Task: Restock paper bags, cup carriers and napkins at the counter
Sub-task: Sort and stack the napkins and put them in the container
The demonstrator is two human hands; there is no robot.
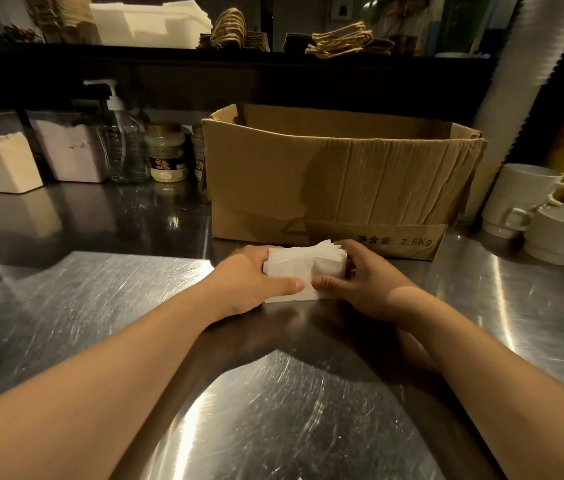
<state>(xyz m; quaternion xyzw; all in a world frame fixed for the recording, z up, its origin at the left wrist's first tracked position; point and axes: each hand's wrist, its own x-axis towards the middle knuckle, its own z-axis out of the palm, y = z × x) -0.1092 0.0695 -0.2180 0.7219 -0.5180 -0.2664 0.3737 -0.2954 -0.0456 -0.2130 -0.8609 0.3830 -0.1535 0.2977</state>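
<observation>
A stack of white napkins (299,266) rests on the steel counter (107,299) just in front of an open cardboard box (336,174). My left hand (249,282) grips the stack's left side, thumb across its near edge. My right hand (367,285) grips the right side, thumb on the near edge and fingers behind the fanned top corner. On the dark shelf behind lie a pile of white napkins (149,24) and brown paper bags with twine handles (339,41).
Powder containers (0,164), a pump bottle (124,143) and jars (166,154) stand at the back left. White mugs (533,206) are stacked at the right, beside a tall sleeve of cups (516,81). The box blocks the area straight ahead.
</observation>
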